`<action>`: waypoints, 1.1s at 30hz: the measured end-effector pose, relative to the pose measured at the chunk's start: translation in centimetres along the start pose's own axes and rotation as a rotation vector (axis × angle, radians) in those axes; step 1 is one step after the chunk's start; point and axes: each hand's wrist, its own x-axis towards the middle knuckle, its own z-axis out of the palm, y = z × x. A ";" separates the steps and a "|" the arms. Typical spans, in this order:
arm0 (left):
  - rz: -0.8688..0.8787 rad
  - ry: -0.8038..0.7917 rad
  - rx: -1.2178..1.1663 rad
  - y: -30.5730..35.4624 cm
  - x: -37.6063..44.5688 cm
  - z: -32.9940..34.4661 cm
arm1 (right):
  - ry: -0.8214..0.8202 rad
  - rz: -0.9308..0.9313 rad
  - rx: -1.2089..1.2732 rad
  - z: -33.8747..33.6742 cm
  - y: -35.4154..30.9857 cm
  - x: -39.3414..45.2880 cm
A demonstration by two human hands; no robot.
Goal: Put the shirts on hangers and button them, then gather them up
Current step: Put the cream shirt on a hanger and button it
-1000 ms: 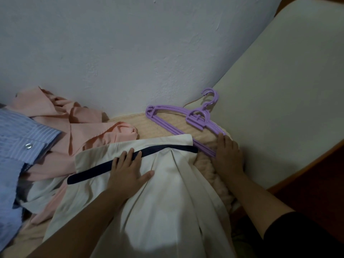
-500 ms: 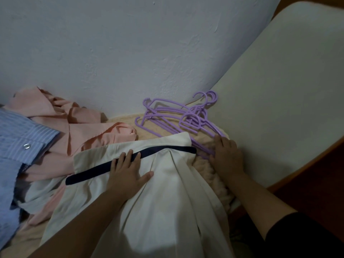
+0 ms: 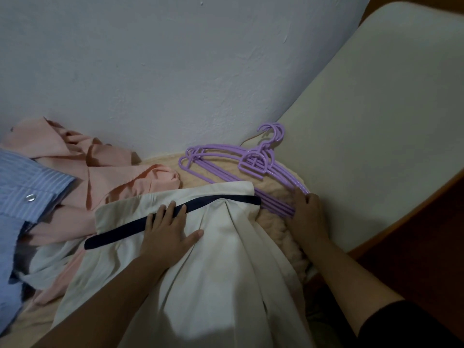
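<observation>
Behind everything, a rough white plastered wall [image 3: 155,71]. At right, a smooth cream-coloured slab [image 3: 371,126] with a brown wooden edge [image 3: 406,209], possibly a mattress. Underneath, a fuzzy beige blanket [image 3: 278,227], spread flat.

You're in a home — most likely a bedroom: a bare painted wall [image 3: 175,71], a knitted blanket [image 3: 273,187] underneath, loose shirts [image 3: 105,172] piled on it, and purple plastic hangers [image 3: 253,163] — everyday laundry.
</observation>
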 end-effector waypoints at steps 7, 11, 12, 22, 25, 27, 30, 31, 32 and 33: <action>-0.004 -0.002 -0.011 -0.1 0.0 0.1 | -0.042 0.000 0.030 -1.1 0.0 0.6; -0.003 0.000 0.000 -0.1 -0.1 0.1 | -0.097 0.086 0.241 -1.4 -0.3 0.8; -0.004 0.000 0.003 -0.1 -0.1 0.1 | -0.088 0.068 0.212 -1.4 -0.2 0.8; 0.000 -0.021 0.008 -0.1 -0.1 -0.1 | -0.183 0.096 0.079 -1.7 -0.2 0.6; 0.010 -0.013 -0.008 -0.2 -0.1 -0.1 | -0.284 0.128 0.159 -2.2 0.1 0.9; 0.008 -0.009 -0.018 -0.2 0.0 -0.1 | -0.262 0.091 0.183 -2.4 0.4 0.9; 0.004 -0.012 -0.019 -0.1 0.0 -0.1 | -0.226 0.080 0.311 -2.8 0.2 0.6; 0.003 -0.015 -0.016 -0.1 -0.1 -0.1 | -0.221 0.078 0.341 -2.9 0.1 0.5; 0.003 -0.018 -0.014 -0.1 -0.1 -0.1 | -0.215 0.063 0.358 -3.0 0.0 0.4; 0.004 -0.021 -0.012 -0.1 -0.1 -0.1 | -0.209 0.044 0.373 -3.1 -0.1 0.3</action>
